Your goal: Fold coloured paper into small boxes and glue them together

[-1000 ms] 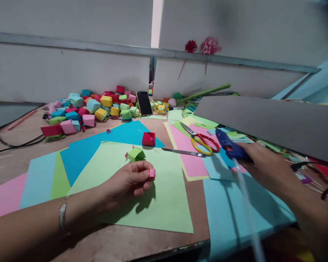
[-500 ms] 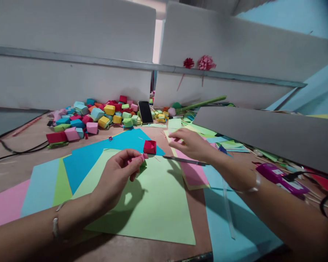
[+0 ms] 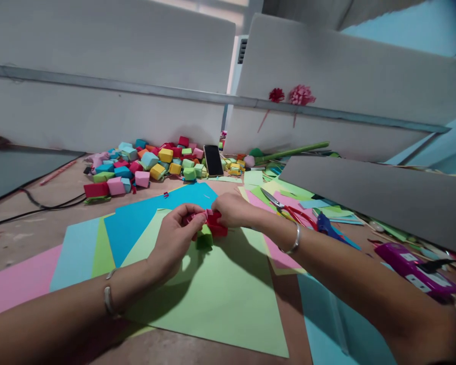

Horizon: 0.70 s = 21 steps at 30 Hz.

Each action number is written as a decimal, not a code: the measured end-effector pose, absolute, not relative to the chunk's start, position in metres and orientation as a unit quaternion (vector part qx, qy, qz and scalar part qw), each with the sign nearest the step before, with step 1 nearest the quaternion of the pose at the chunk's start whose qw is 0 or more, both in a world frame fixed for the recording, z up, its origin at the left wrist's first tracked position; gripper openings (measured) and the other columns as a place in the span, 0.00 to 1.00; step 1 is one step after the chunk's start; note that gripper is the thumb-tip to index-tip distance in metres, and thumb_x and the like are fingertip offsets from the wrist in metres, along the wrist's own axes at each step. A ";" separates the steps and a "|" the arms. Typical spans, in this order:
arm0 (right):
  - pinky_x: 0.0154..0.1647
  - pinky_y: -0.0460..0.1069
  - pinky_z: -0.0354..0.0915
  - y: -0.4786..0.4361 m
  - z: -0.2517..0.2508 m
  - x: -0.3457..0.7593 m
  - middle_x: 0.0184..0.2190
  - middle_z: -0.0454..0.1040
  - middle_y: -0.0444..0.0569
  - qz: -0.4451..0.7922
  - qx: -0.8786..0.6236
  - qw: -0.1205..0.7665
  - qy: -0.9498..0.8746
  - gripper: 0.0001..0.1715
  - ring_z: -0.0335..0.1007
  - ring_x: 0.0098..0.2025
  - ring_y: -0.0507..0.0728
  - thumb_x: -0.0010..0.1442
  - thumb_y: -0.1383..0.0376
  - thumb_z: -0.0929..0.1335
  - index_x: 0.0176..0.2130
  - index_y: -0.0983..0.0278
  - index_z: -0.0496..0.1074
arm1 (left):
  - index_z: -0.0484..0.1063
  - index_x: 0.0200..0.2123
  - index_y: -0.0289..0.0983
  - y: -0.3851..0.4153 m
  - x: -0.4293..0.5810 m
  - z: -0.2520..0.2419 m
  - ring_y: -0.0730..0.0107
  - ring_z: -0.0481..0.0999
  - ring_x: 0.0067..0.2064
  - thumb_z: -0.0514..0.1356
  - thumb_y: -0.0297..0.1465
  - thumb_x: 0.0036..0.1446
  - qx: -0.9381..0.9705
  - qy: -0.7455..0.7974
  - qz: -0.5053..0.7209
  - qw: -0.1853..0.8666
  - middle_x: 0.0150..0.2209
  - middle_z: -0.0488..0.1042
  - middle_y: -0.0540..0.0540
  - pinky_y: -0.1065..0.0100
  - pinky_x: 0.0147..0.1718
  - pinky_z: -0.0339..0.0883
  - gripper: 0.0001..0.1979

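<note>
My left hand (image 3: 177,235) pinches a small pink paper piece (image 3: 208,213) between thumb and fingertips. A folded green paper piece (image 3: 204,239) shows just below those fingers; whether it is joined to the pink one I cannot tell. Right beside it, my right hand (image 3: 233,210) has its fingers closed on a small red paper box (image 3: 217,225), partly covered by the fingers. Both hands meet above a light green paper sheet (image 3: 220,299). Under its far edge lies a blue sheet (image 3: 137,223).
Many coloured paper boxes (image 3: 149,160) are heaped at the back left, next to a phone (image 3: 213,160). Red-handled scissors (image 3: 298,215) lie beyond my right forearm. A purple power strip (image 3: 414,271) and a grey board (image 3: 380,195) are at the right. Paper flowers (image 3: 301,95) hang behind.
My right hand has come left and down onto the red paper box, which lay on the sheets before. The left hand keeps its pinch. The scissors have come into view; the camera has turned slightly left.
</note>
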State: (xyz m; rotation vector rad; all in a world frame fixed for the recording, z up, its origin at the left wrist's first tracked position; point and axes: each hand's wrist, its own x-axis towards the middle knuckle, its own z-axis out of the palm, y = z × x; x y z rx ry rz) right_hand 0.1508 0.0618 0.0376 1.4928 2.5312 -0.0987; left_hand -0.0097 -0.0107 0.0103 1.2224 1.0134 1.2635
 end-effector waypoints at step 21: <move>0.31 0.47 0.59 -0.056 0.046 0.147 0.29 0.72 0.43 -0.562 0.482 -0.470 0.481 0.15 0.63 0.27 0.49 0.48 0.58 0.76 0.32 0.65 0.74 | 0.67 0.31 0.37 -0.039 -0.006 0.018 0.77 0.73 0.30 0.67 0.30 0.54 0.502 0.295 0.536 0.611 0.34 0.72 0.53 0.73 0.30 0.71 0.10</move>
